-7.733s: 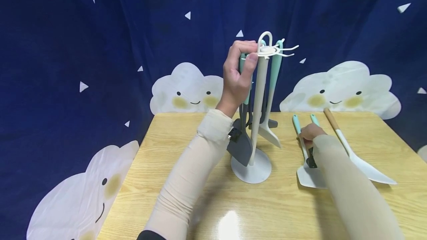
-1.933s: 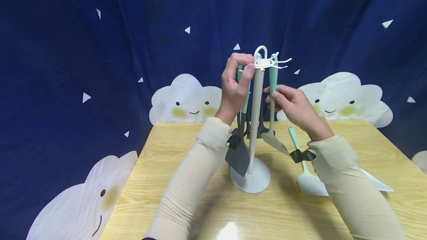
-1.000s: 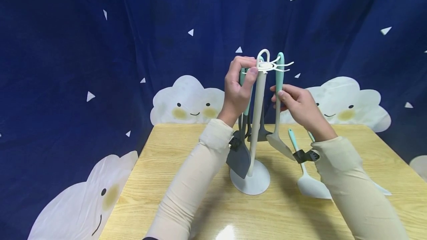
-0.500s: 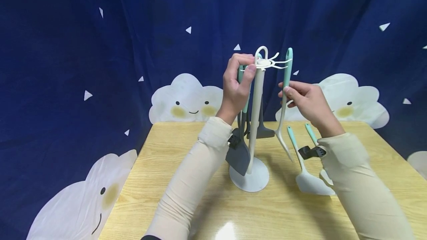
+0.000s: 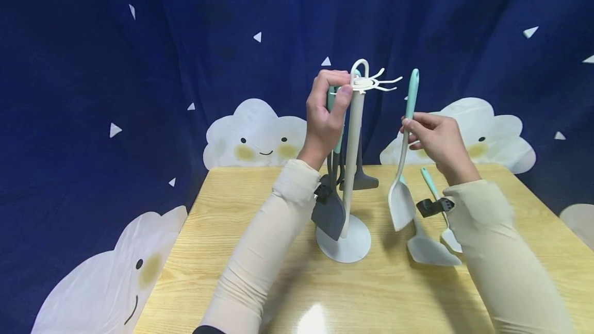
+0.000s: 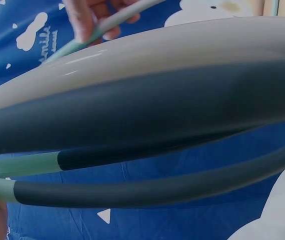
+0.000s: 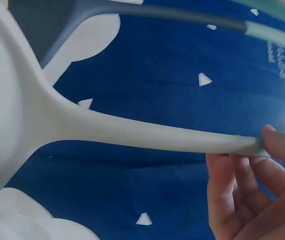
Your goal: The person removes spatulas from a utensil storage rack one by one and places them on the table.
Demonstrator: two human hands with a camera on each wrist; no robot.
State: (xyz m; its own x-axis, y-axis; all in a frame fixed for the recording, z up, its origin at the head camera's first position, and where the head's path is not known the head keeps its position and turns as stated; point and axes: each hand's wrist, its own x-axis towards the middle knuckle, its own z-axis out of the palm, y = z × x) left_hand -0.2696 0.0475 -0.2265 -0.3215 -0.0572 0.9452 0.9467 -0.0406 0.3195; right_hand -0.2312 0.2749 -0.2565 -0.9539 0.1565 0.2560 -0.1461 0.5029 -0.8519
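Note:
My left hand grips the hooked top of a white utensil stand, its fingers curled by the ring of hooks. Dark grey utensils with mint handles hang beside that hand, among them a broad grey turner; another grey utensil hangs behind the pole. To the right of the stand, my right hand pinches a white spatula below its mint handle. The spatula is upright, blade down, apart from the hooks and above the table. In the right wrist view, thumb and fingers meet on the spatula's neck.
On the wooden table lie a white turner with a wide blade and a smaller mint-handled utensil, partly behind my right sleeve. The stand's round base is left of them. A blue cloud-print curtain hangs behind.
Earlier my right hand was down at the utensils on the table. It then took the hanging white spatula, lifted it off its hook and moved it right, turning its blade. My left hand stayed.

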